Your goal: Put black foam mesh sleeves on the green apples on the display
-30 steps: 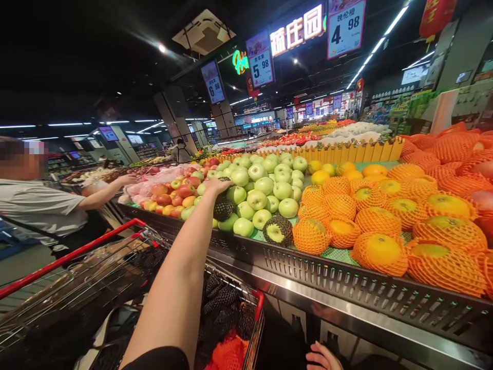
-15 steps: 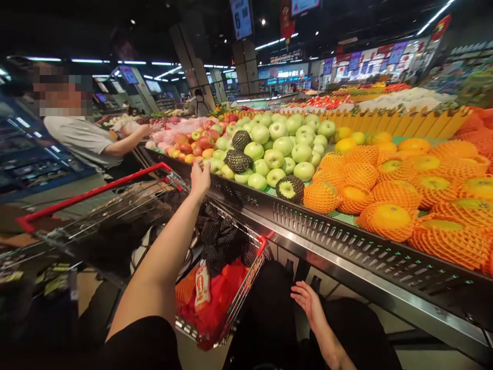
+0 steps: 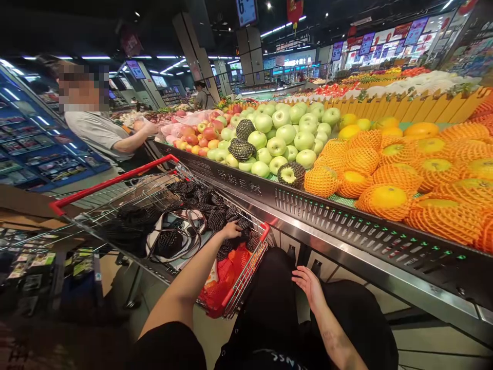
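My left hand (image 3: 231,229) reaches down into the shopping cart (image 3: 265,231), its fingers closed on a black foam net sleeve (image 3: 242,226) in the pile there. More black foam nets (image 3: 208,198) lie heaped around it. Just below that hand are red-orange nets (image 3: 233,264) in the cart's near end. My right hand (image 3: 307,285) hovers over my dark-clothed knee, fingers stretched out and holding nothing. Green apples (image 3: 285,134) are stacked on the display above the cart; an apple in a black net (image 3: 290,175) sits at the front edge.
A metal-edged display rail (image 3: 331,236) runs diagonally beside me. Orange-netted melons (image 3: 387,201) fill its right part, and red apples (image 3: 200,137) lie farther left. In the cart is a white bag (image 3: 177,231) with dark straps. Another person (image 3: 100,133) stands beyond the cart handle (image 3: 111,185).
My left hand has dropped from in front of the green apples into the cart, onto the black nets. My right hand stays nearly in place. The view has shifted slightly.
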{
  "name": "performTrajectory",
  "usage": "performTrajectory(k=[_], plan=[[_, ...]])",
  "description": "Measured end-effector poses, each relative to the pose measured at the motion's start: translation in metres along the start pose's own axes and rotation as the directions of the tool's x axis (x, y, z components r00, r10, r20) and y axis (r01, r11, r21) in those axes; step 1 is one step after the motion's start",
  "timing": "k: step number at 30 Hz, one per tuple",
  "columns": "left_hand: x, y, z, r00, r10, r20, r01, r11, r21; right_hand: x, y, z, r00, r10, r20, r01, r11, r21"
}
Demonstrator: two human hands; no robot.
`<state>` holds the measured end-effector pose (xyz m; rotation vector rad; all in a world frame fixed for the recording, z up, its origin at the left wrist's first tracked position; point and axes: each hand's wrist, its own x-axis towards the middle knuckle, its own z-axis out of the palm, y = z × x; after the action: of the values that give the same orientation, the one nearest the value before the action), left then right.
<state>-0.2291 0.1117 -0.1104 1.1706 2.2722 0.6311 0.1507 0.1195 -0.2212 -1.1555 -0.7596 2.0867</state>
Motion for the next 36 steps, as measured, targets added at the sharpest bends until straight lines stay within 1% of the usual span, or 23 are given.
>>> performTrajectory(k=[2, 4, 5, 8, 10, 11, 12, 13, 15, 17, 18, 19, 20, 22, 24, 25, 26, 27, 30, 33, 36], plan=[[-0.003, 0.003, 0.0, 0.998, -0.019, -0.059, 0.018, 1.0, -0.004, -0.001, 0.001, 0.0, 1.0, -0.011, -0.002, 0.011, 1.0, 0.003], [-0.01, 0.006, -0.006, 0.986, -0.027, -0.163, 0.02, 0.999, -0.04, -0.002, 0.001, 0.0, 1.0, -0.019, -0.004, 0.019, 1.0, 0.004], [-0.015, 0.009, -0.01, 0.973, -0.024, -0.229, 0.008, 0.997, -0.071, -0.003, 0.002, 0.0, 1.0, -0.023, -0.003, 0.023, 1.0, 0.005], [-0.034, 0.019, -0.021, 0.907, -0.005, -0.421, -0.089, 0.975, -0.204, -0.003, 0.003, 0.001, 1.0, -0.028, 0.005, 0.028, 1.0, 0.011], [-0.049, 0.028, -0.023, 0.871, 0.002, -0.491, -0.179, 0.933, -0.314, -0.003, 0.003, 0.002, 1.0, -0.025, 0.014, 0.025, 1.0, 0.014], [-0.057, 0.033, -0.022, 0.866, 0.001, -0.5, -0.217, 0.902, -0.374, -0.003, 0.002, 0.003, 1.0, -0.022, 0.021, 0.021, 1.0, 0.014], [-0.065, 0.039, -0.019, 0.872, -0.001, -0.49, -0.246, 0.865, -0.438, -0.003, 0.001, 0.004, 0.999, -0.02, 0.033, 0.019, 1.0, 0.013], [-0.073, 0.045, -0.014, 0.886, -0.002, -0.463, -0.262, 0.823, -0.504, -0.005, 0.0, 0.006, 0.999, -0.019, 0.051, 0.018, 1.0, 0.011], [-0.091, 0.058, 0.005, 0.932, 0.004, -0.363, -0.247, 0.738, -0.628, -0.008, -0.004, 0.01, 0.994, -0.022, 0.107, 0.021, 1.0, 0.008], [-0.11, 0.071, 0.033, 0.978, 0.025, -0.208, -0.171, 0.666, -0.726, -0.014, -0.007, 0.014, 0.983, -0.031, 0.181, 0.028, 0.999, 0.014], [-0.12, 0.077, 0.05, 0.992, 0.043, -0.115, -0.116, 0.639, -0.76, -0.017, -0.008, 0.017, 0.975, -0.041, 0.219, 0.036, 0.999, 0.027], [-0.13, 0.082, 0.068, 0.998, 0.065, -0.016, -0.053, 0.62, -0.782, -0.02, -0.008, 0.019, 0.967, -0.06, 0.249, 0.047, 0.997, 0.055], [-0.139, 0.086, 0.086, 0.993, 0.09, 0.079, 0.008, 0.609, -0.793, -0.023, -0.008, 0.02, 0.961, -0.088, 0.263, 0.064, 0.993, 0.096], [-0.156, 0.091, 0.117, 0.957, 0.145, 0.253, 0.117, 0.604, -0.788, -0.026, -0.005, 0.021, 0.96, -0.157, 0.232, 0.12, 0.979, 0.167], [-0.166, 0.091, 0.138, 0.907, 0.187, 0.376, 0.193, 0.61, -0.769, -0.027, -0.004, 0.021, 0.962, -0.22, 0.165, 0.195, 0.969, 0.154], [-0.168, 0.089, 0.144, 0.89, 0.199, 0.411, 0.214, 0.612, -0.761, -0.026, -0.004, 0.021, 0.96, -0.241, 0.141, 0.225, 0.967, 0.119], [-0.168, 0.087, 0.148, 0.882, 0.204, 0.425, 0.224, 0.613, -0.757, -0.025, -0.005, 0.02, 0.958, -0.256, 0.131, 0.247, 0.966, 0.081], [-0.166, 0.084, 0.149, 0.882, 0.204, 0.424, 0.222, 0.614, -0.757, -0.024, -0.006, 0.019, 0.954, -0.269, 0.131, 0.265, 0.963, 0.052], [-0.153, 0.074, 0.145, 0.914, 0.179, 0.364, 0.184, 0.618, -0.765, -0.019, -0.011, 0.016, 0.944, -0.306, 0.125, 0.305, 0.952, 0.026], [-0.138, 0.061, 0.143, 0.946, 0.123, 0.3, 0.163, 0.62, -0.767, -0.015, -0.013, 0.013, 0.931, -0.36, 0.063, 0.358, 0.933, 0.04], [-0.13, 0.049, 0.153, 0.96, 0.055, 0.275, 0.184, 0.617, -0.765, -0.016, -0.015, 0.012, 0.926, -0.376, 0.03, 0.372, 0.923, 0.098]])
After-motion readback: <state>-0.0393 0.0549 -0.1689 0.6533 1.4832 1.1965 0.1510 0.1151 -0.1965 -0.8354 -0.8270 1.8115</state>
